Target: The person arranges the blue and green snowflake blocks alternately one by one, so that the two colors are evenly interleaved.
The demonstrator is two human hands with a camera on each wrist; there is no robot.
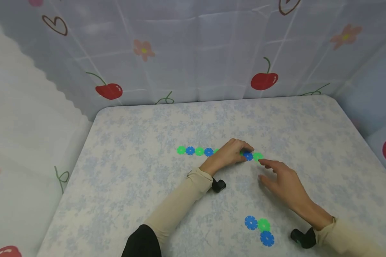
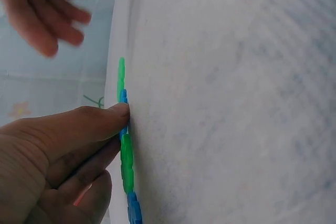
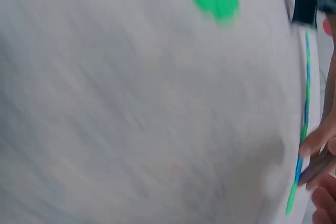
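A row of flat, notched flower-shaped discs, green and blue by turns, runs across the table from a green disc (image 1: 181,150) at its left end. My left hand (image 1: 229,153) covers part of the row and pinches a blue disc (image 1: 248,156) near the right end between thumb and fingers. Beyond that sits the green end disc (image 1: 258,156). Just right of it my right hand (image 1: 284,180) hovers, thumb and fingers apart, holding nothing. In the left wrist view the discs appear edge-on, a green disc (image 2: 127,163) directly below the pinched one.
Nearer the front lie three loose discs: a blue disc (image 1: 251,222), a green disc (image 1: 263,225) and another blue disc (image 1: 267,238). The pale floral tabletop (image 1: 132,142) meets a cherry-printed curtain (image 1: 196,53) at the back. A black wrist camera (image 1: 303,238) juts from the right sleeve.
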